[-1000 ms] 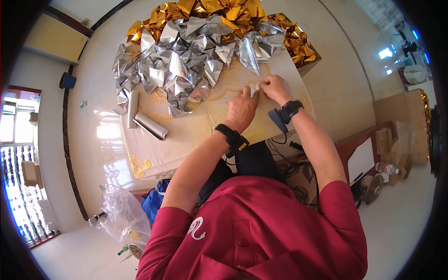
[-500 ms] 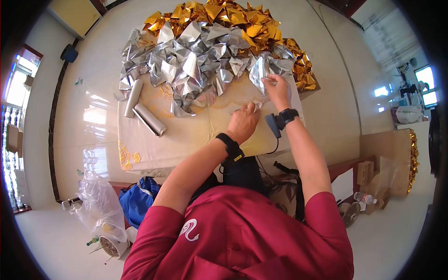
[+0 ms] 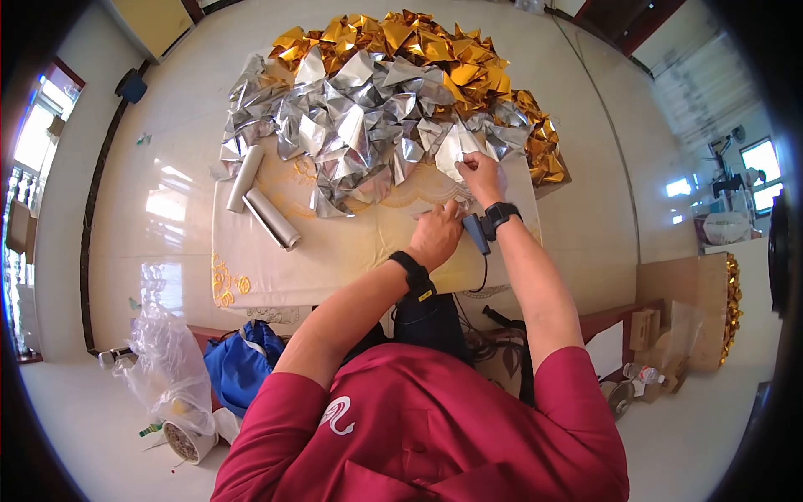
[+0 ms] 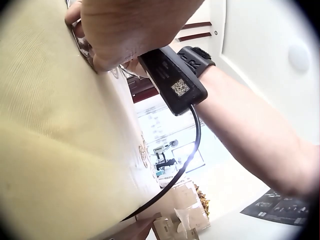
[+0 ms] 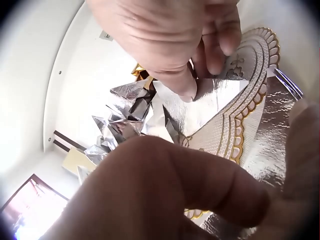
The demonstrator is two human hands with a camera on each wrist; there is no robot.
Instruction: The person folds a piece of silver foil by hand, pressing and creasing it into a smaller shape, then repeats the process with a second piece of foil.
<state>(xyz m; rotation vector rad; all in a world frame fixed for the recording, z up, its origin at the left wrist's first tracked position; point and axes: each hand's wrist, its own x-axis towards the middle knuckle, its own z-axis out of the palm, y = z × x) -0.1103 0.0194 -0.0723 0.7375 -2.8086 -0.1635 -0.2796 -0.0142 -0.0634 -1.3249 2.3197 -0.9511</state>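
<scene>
Your left arm reaches forward over the near side of the table [image 3: 343, 272], the left hand [image 3: 438, 234] palm down and low, its fingers bent round a silver sheet [image 5: 272, 125] that lies on the cloth. Your right arm stretches farther, with your right hand [image 3: 481, 177] tipped down at the near edge of the silver pile [image 3: 335, 138]. That grip is narrow, thumb and fingers pinching a folded silver piece [image 5: 210, 102] beside the pile. The gold pile [image 3: 393, 42] sits beyond the silver one.
</scene>
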